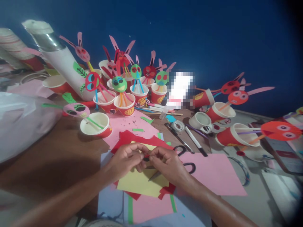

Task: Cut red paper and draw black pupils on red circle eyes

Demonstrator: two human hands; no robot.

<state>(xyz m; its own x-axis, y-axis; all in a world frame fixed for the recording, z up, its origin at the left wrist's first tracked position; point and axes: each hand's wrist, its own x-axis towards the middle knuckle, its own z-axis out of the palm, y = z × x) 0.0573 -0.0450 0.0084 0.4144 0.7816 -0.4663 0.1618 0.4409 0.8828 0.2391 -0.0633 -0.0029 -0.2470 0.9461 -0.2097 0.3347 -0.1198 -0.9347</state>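
Observation:
My left hand [129,157] and my right hand [168,162] meet fingertip to fingertip over a yellow paper sheet [132,184]. Both are closed in a pinch around something small; a bit of red and black shows there, but its kind is hidden. Black-handled scissors [191,168] lie under my right hand, with a blade tip poking out on the yellow sheet. Red paper [126,137] with cut edges spreads beneath the yellow one. Pink paper [213,173] lies to the right of my right wrist.
Paper cups [124,104] with paper rabbit faces on straws stand along the back. A white flask [63,63] leans at the left beside a plastic bag [21,123]. Pens [196,140], a tape roll [177,125] and a white mug [200,121] lie beyond my right hand.

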